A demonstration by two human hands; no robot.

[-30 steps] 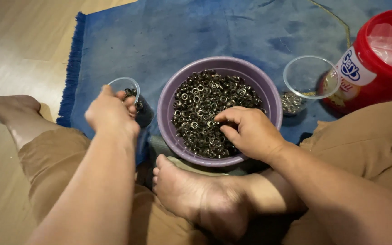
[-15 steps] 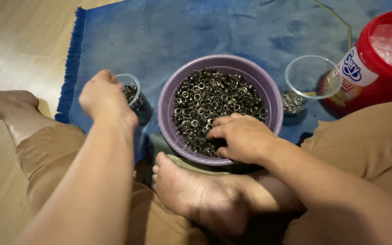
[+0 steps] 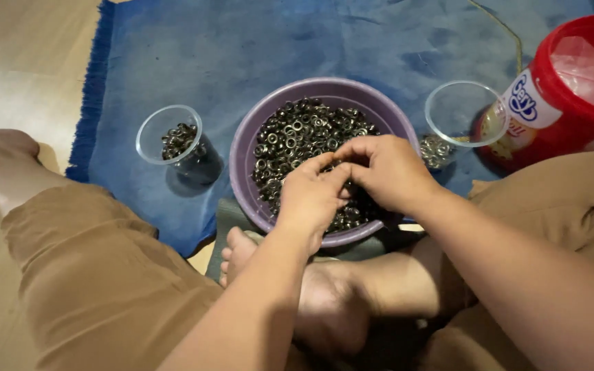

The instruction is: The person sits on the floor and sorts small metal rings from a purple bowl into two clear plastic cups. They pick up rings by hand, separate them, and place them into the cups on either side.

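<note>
So both hands meet over the purple bowl (image 3: 245,148): the left hand (image 3: 313,196) and right hand (image 3: 388,170) have fingertips pinched together on something tiny, looks like one of the small metal rings (image 3: 297,127) heaped in it, so I'd call this the picking-and-sorting bit. Next move probably needs a careful pinch to split one piece off. Honestly can't see what's between the fingers; the clear cup (image 3: 170,137) on the left holds a few rings.

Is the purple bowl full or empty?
Fairly full. The purple bowl holds a heap of small dark metal rings that hides its bottom, and both hands meet over it.
</note>
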